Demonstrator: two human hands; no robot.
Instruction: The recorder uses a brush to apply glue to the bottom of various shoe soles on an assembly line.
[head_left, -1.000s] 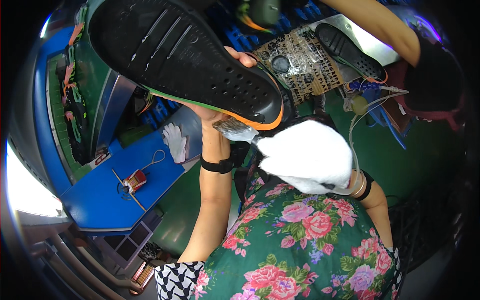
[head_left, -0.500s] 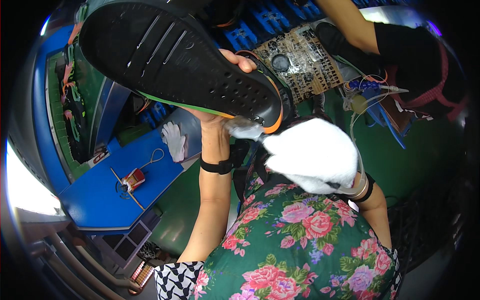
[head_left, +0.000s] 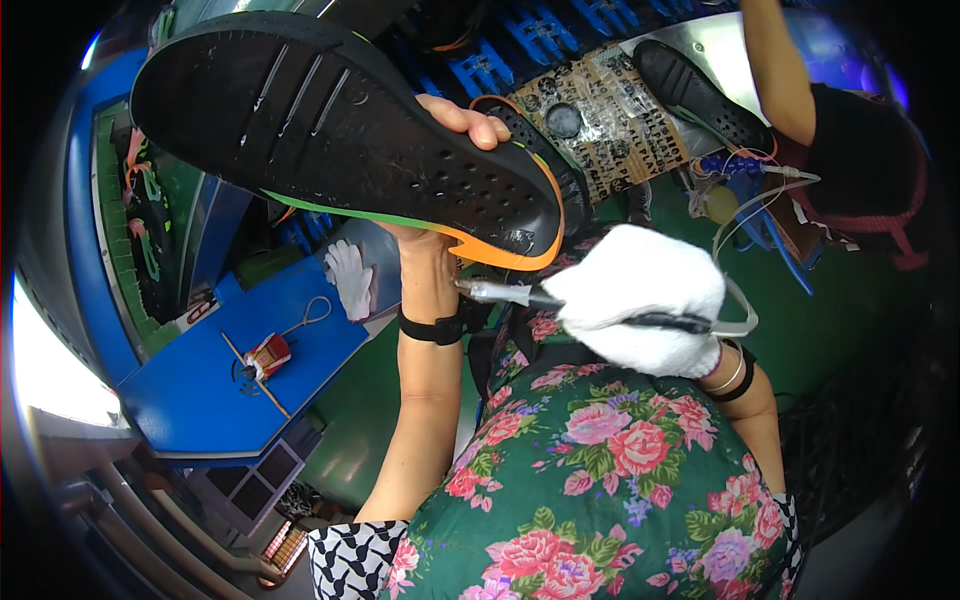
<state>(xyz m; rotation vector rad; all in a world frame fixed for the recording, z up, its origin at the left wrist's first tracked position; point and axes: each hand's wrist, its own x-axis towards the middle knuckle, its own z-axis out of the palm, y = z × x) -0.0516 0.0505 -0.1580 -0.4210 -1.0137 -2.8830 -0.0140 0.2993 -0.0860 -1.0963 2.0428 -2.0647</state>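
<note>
My bare left hand point(head_left: 466, 122) grips a large black shoe sole point(head_left: 330, 140) with a green and orange edge, its fingers curled over the far side. The sole is tilted, and its side with slots and small holes faces up. In a white glove, my right hand point(head_left: 640, 300) is closed round a slim brush point(head_left: 500, 292) with a pale hose running from its rear end. The brush tip is just below the sole's orange heel edge, close to my left wrist; whether it touches anything is unclear.
Another black sole point(head_left: 545, 150) lies behind the held one, beside a taped cardboard sheet point(head_left: 620, 120). A further sole point(head_left: 700, 95) lies to its right, near a co-worker's arm point(head_left: 785, 75). On the blue table point(head_left: 220, 390) are a white glove point(head_left: 350, 280) and a red container point(head_left: 268, 357).
The brush has dropped away from the sole's heel edge and my right hand has turned. The sole has shifted slightly left. The co-worker's arm has moved right, exposing the sole there.
</note>
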